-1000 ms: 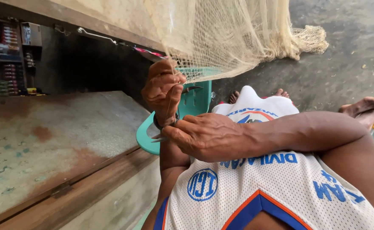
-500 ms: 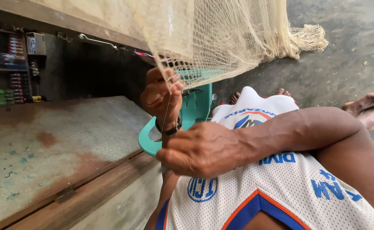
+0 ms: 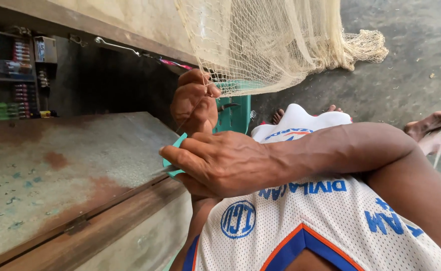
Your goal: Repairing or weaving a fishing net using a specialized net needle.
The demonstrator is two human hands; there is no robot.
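A cream fishing net [image 3: 265,45] hangs down from the top of the view. My left hand [image 3: 194,103] pinches its lower edge, fingers closed on the mesh. My right hand [image 3: 220,165] is just below it, fingers closed on a thin pale needle [image 3: 161,171] whose tip pokes out to the left. A fine thread [image 3: 190,113] runs taut from my right hand up to the net edge in my left hand. My right forearm crosses over my white, blue and orange jersey [image 3: 321,221].
A rusty, worn metal lid with a wooden edge [image 3: 65,170] lies at the left. A green plastic chair [image 3: 235,113] stands behind my hands. Dark shelves with small goods [image 3: 22,75] are at the far left. Bare feet [image 3: 431,125] rest on the concrete floor.
My right hand has slid left and down away from my left hand, drawing the thread out longer. My left hand keeps its hold on the net edge.
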